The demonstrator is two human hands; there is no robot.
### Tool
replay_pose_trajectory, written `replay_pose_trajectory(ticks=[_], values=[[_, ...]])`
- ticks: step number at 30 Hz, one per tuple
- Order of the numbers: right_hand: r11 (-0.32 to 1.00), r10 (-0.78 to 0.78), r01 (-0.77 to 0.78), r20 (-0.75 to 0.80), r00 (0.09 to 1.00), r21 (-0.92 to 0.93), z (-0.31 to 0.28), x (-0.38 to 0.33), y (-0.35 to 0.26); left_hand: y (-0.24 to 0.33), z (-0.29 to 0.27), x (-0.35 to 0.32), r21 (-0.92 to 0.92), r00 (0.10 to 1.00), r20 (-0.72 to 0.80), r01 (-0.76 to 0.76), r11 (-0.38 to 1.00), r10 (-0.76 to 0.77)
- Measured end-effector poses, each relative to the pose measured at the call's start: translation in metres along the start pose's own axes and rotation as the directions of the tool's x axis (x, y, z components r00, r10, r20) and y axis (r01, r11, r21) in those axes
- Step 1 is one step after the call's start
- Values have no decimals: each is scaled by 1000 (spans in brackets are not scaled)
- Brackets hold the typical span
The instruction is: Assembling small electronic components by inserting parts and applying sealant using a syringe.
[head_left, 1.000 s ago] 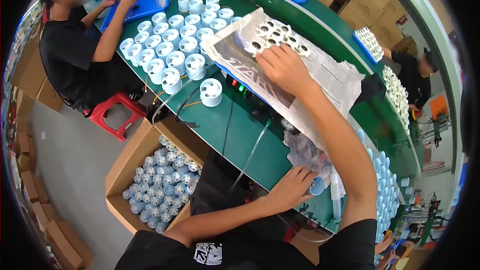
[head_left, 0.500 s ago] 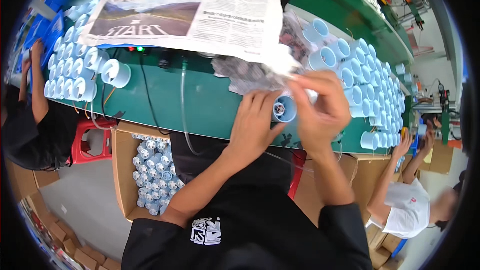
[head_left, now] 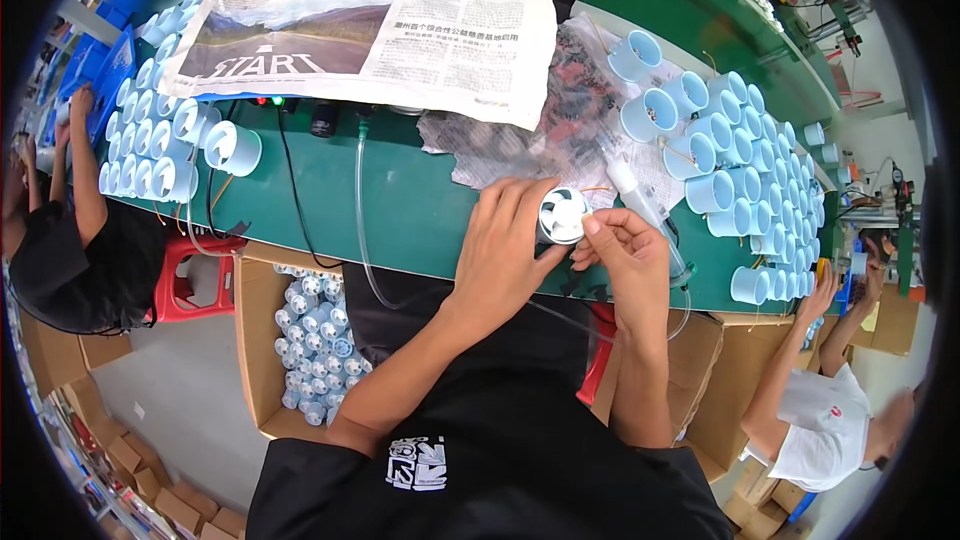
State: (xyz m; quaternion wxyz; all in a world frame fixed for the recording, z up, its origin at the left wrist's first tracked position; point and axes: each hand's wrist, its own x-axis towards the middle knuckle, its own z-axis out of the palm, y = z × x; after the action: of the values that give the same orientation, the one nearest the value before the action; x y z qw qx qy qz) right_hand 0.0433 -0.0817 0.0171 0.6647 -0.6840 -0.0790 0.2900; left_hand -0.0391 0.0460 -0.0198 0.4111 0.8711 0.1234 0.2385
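White fan housing (head_left: pixel 563 215) | left hand (head_left: pixel 510 245) grips, unchanged | right hand (head_left: pixel 622 252) pinches rim

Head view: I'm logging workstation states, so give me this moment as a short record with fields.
left hand: wraps the small white fan part
right hand: fingers pinch the part's edge
bench: green table
right of hands: light-blue cups on their sides
above: newspaper
below left: cardboard box of small parts
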Motion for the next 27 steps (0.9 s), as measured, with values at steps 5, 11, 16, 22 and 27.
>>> replay_pose_trajectory(ticks=[5, 11, 16, 22, 27], values=[[999, -1, 2, 21, 1000, -51, -3, 5, -5, 2, 1, 1, 3, 1000, -2, 5, 1000, -5], [996, -43, 46, 44, 998, -70, -6, 9, 2, 2, 0, 2, 7, 1000, 1, 2, 1000, -2], [976, -139, 147, 58, 989, -164, -1, 5, -6, 3, 1, 3, -2, 1000, -5, 14, 1000, -14], [727, -370, 457, 268, 889, -512, 4, 2, -28, 4, 3, 0, 22, 1000, -3, -4, 1000, 4], [324, -705, 578, 216, 675, -749, 10, 11, -31, 3, 3, 4, 11, 1000, 6, -21, 1000, 21]])
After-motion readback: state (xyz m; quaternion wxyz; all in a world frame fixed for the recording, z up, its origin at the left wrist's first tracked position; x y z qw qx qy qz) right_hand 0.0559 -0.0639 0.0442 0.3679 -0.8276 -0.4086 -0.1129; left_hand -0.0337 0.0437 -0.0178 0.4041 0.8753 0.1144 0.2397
